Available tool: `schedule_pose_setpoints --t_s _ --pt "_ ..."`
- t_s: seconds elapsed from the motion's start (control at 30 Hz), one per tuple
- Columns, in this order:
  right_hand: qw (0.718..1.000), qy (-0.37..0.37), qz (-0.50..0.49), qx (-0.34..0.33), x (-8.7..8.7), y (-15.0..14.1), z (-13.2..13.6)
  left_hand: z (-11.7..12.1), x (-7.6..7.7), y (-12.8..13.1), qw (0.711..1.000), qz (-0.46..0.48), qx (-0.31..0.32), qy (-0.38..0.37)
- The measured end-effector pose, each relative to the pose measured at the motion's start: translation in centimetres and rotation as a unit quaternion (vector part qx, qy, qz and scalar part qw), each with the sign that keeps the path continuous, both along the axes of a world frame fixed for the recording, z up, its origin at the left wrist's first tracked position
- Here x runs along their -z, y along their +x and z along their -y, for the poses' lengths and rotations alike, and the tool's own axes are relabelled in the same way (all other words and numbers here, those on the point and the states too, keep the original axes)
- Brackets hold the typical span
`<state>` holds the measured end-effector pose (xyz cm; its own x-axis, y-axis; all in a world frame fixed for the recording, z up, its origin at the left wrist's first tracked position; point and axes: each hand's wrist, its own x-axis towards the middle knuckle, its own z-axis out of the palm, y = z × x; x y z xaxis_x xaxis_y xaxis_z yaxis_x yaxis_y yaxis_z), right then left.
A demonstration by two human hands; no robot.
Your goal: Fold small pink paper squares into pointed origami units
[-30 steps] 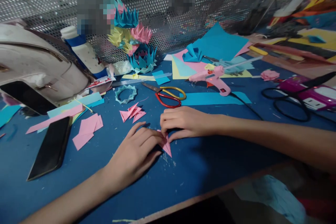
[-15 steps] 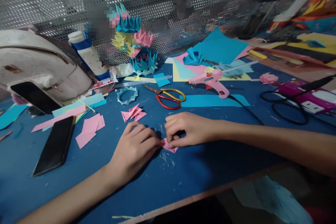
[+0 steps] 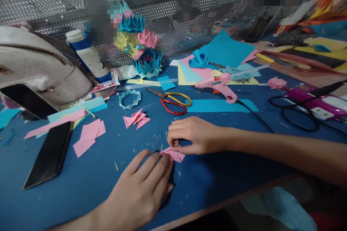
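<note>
A small folded piece of pink paper (image 3: 176,155) lies on the blue tabletop between my hands. My right hand (image 3: 193,136) pinches its upper edge between thumb and curled fingers. The fingertips of my left hand (image 3: 143,184) rest on its left end, the thumb apart from them and lower down. Just beyond my hands, several folded pink paper pieces (image 3: 136,118) form a small cluster. Flat pink paper pieces (image 3: 88,137) lie to the left. Scissors (image 3: 173,101) with one red and one yellow handle loop lie farther back, beside a blue paper strip (image 3: 222,105).
Behind the scissors stand a pink glue gun (image 3: 219,83) and folded paper flowers (image 3: 148,63). At left are a phone (image 3: 50,155), a bag (image 3: 40,65) and a bottle (image 3: 88,56). A purple power strip (image 3: 317,99) with black cable lies right; a perforated metal panel (image 3: 162,11) rises behind.
The pink paper has turned from a point facing me to lying more sideways. My left hand has come nearer to me, its thumb moving off the paper. My right hand has shifted slightly toward me.
</note>
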<state>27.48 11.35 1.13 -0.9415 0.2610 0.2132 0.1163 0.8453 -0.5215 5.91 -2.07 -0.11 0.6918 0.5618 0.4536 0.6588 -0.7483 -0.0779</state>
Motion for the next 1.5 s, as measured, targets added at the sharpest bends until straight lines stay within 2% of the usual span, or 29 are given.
schedule_pose_setpoints --t_s 0.3,0.6,0.8,1.07,1.3,1.5 --pt "0.997 -0.002 0.010 0.082 0.3 -0.3 0.4 0.9 0.7 0.1 0.998 -0.011 -0.051 -0.018" --pt "0.998 0.009 -0.037 0.043 1.0 0.0 -0.1 1.3 0.9 0.0 0.995 -0.028 -0.090 -0.027" --pt "0.991 0.125 -0.038 -0.017 0.9 0.4 -0.8 1.4 0.9 -0.2 0.994 -0.029 -0.096 -0.036" --pt "0.956 0.288 -0.024 -0.054 0.9 0.4 -1.1 1.5 0.8 -0.2 0.993 -0.055 -0.099 -0.021" --pt "0.923 0.370 -0.056 -0.090 0.8 0.6 -1.3 1.5 0.8 -0.1 0.994 -0.057 -0.096 -0.017" --pt "0.915 0.377 -0.102 -0.101 0.6 0.6 -1.3 1.6 0.7 -0.1 0.993 -0.059 -0.097 -0.014"
